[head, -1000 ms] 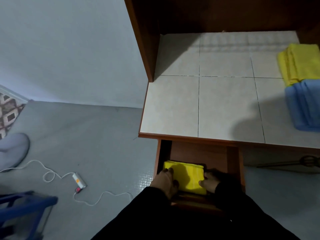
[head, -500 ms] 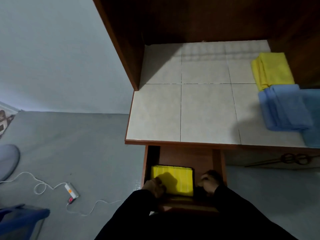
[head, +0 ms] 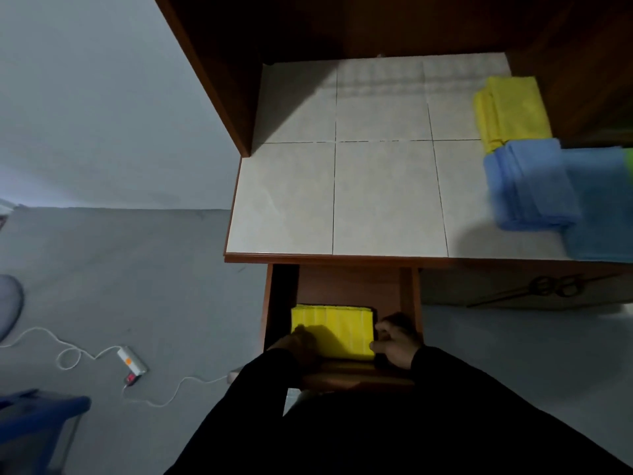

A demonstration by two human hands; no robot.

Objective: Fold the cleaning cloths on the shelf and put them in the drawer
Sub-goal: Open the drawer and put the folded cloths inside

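Observation:
A folded yellow cloth (head: 342, 325) lies flat in the open wooden drawer (head: 409, 296) below the tiled shelf (head: 376, 197). My left hand (head: 298, 344) rests over the cloth's near left corner, in shadow, so its fingers are unclear. My right hand (head: 394, 344) sits beside the cloth's right edge with loosely curled fingers, its thumb at the near right corner. On the shelf's right side lie a folded yellow cloth (head: 512, 111), a folded blue cloth (head: 531, 186) and a flatter blue cloth (head: 599, 207).
Dark cabinet walls enclose the shelf at left and back. Scissors (head: 555, 287) lie on a lower ledge at right. On the grey floor at left are a power strip (head: 132, 361) with a white cord, a blue crate (head: 37, 423) and a grey rounded base (head: 7, 303).
Both hands slid off the top of the yellow cloth toward its near corners. The view has swung right, showing more of the blue cloths.

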